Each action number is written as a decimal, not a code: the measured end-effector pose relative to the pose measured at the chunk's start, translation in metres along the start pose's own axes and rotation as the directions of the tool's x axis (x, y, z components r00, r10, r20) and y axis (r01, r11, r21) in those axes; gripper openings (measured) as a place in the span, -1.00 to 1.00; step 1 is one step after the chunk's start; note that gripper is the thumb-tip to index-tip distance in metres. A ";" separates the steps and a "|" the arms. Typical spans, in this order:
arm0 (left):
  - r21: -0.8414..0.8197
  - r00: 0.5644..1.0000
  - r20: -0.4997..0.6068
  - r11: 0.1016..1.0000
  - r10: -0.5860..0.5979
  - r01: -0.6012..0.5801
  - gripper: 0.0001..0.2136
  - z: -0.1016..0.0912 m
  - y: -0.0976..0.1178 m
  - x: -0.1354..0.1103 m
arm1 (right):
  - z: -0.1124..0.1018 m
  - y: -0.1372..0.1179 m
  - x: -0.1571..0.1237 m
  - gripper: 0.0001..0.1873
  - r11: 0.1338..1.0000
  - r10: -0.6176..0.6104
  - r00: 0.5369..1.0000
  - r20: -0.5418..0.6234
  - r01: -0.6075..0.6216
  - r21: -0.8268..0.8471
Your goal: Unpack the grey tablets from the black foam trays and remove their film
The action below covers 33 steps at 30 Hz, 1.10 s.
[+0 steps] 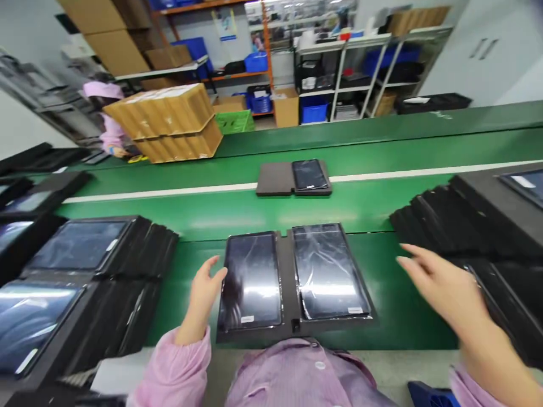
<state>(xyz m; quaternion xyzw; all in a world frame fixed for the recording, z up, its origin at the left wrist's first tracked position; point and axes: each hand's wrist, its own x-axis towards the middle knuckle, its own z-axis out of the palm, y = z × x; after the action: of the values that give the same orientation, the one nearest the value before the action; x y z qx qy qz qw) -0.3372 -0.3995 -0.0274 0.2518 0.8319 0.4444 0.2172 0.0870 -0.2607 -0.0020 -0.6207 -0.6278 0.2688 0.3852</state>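
Two dark tablet-like screens in clear film lie side by side in front of me, the left screen and the right screen. Both rest on a black foam tray, and each has a small white label near its bottom edge. Beside the left screen's outer edge is my left hand, thumb and fingers apart, holding nothing. My right hand hovers near the right-hand stack of black trays, its fingers apart and nothing in them.
Stacked trays with screens stand on my left. Farther back on the green belt lies another tray with one screen. Cardboard cartons sit at the back left, near a co-worker in pink. Shelves line the wall.
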 end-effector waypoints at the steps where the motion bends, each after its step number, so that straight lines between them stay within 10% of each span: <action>1: 0.060 1.000 0.022 0.998 -0.016 0.014 -0.49 -0.003 -0.015 -0.004 | 0.036 -0.013 0.009 -0.72 0.985 -0.131 0.976 0.174 0.148 -0.084; 5: -0.032 0.966 0.233 0.992 -0.112 0.122 -0.20 -0.002 -0.058 -0.017 | 0.173 -0.065 0.032 -0.69 0.764 -0.434 0.661 0.612 0.630 -0.137; 7: -0.138 0.940 0.322 0.977 -0.112 0.164 -0.15 -0.003 -0.073 -0.023 | 0.221 -0.080 0.036 -0.68 0.732 -0.429 0.609 0.667 0.667 -0.139; 11: -0.065 0.899 0.433 0.997 0.060 -0.036 -0.42 -0.023 -0.090 -0.042 | 0.265 -0.080 0.032 -0.62 0.725 -0.358 0.603 0.713 0.661 -0.195; 17: 0.320 0.641 0.732 0.715 0.230 -0.622 -0.63 -0.046 -0.082 -0.058 | 0.269 -0.066 0.030 -0.62 0.707 -0.337 0.631 0.699 0.660 -0.255; 26: 0.083 0.309 0.883 0.530 0.354 -0.844 -0.69 -0.040 -0.075 -0.036 | 0.261 -0.068 0.026 -0.67 0.848 -0.397 0.764 0.509 0.518 -0.116; 29: 0.013 0.367 0.787 0.581 0.496 -0.814 -0.75 -0.034 -0.084 -0.027 | 0.244 -0.073 0.015 -0.70 0.876 -0.415 0.798 0.438 0.481 -0.047; 33: 0.113 0.860 0.297 0.880 0.414 -0.462 -0.88 -0.029 -0.089 -0.003 | 0.216 -0.067 -0.009 -0.69 0.956 -0.292 0.890 0.350 0.275 0.100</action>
<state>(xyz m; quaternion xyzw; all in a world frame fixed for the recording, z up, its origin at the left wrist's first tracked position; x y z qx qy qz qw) -0.3714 -0.4622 -0.0875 0.5103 0.7526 0.3676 0.1950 -0.1280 -0.2446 -0.0690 -0.4531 -0.7650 0.3339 0.3130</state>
